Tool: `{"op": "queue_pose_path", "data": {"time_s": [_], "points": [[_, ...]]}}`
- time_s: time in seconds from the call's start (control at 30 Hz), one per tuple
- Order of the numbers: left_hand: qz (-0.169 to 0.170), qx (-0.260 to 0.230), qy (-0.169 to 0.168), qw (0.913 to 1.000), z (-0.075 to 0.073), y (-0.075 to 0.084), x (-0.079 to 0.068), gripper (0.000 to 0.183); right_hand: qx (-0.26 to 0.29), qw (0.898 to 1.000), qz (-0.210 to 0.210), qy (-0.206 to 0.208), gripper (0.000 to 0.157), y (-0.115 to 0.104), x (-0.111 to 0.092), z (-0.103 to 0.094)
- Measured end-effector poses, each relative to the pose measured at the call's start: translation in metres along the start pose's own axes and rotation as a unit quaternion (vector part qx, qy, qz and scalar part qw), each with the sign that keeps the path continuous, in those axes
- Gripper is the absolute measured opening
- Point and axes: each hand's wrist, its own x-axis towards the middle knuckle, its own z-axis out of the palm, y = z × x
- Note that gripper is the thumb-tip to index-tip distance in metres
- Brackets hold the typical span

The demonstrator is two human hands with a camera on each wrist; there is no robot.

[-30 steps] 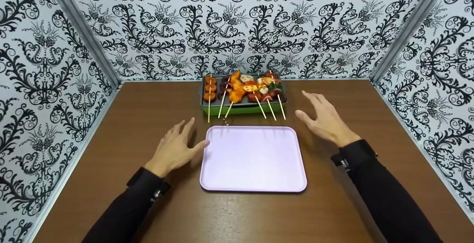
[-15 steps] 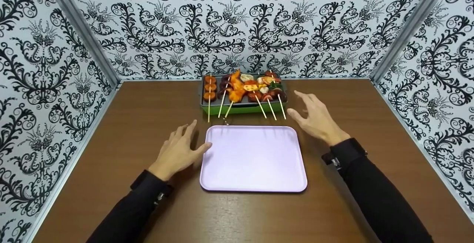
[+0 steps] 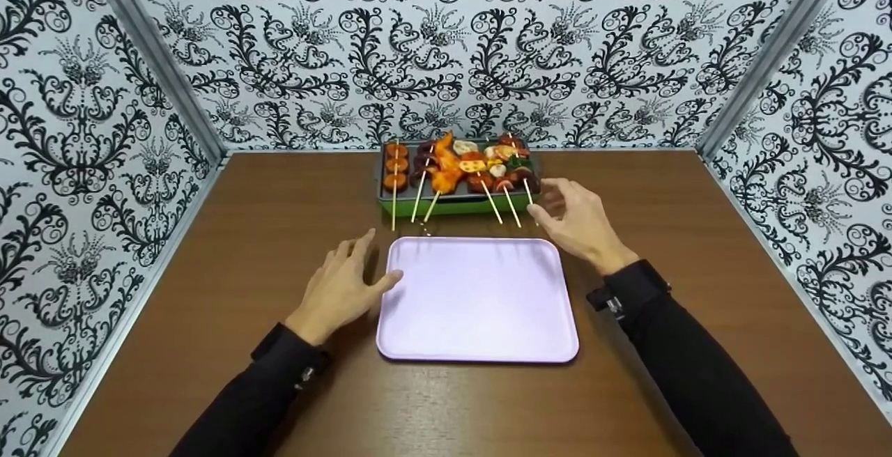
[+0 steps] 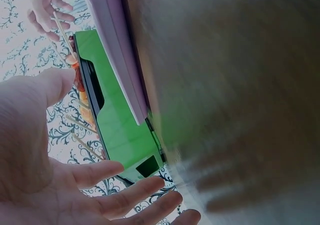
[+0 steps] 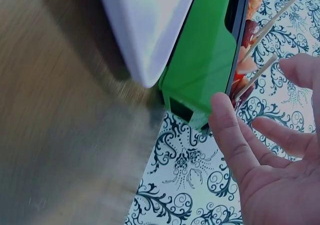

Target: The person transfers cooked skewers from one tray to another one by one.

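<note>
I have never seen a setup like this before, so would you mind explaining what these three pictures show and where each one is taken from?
There is no machine here: a person in black sleeves works with two bare hands at a brown table walled in by patterned panels. The wide picture comes from a camera on the person's head, looking down; the other two come from cameras strapped to each wrist, so they look tilted and blurred. On the table lie an empty lilac tray and, behind it, a green grill loaded with food skewers. The left hand rests open beside the tray's left edge. The right hand reaches toward the rightmost skewer stick, fingers spread. Neither hand holds anything.
</note>
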Motion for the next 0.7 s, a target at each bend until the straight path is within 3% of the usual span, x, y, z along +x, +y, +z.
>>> {"op": "queue_pose_path", "data": {"time_s": [0.2,0.7], "points": [[-0.002,-0.014,0.017,0.9998,0.002,0.004,-0.002,0.101,0.006,1.000,0.013,0.017,0.051,-0.008,0.002,0.002],[0.002,-0.038,0.035,0.9987,0.005,0.014,-0.006,0.091,0.035,0.996,0.085,0.002,0.049,-0.018,0.010,0.005]]}}
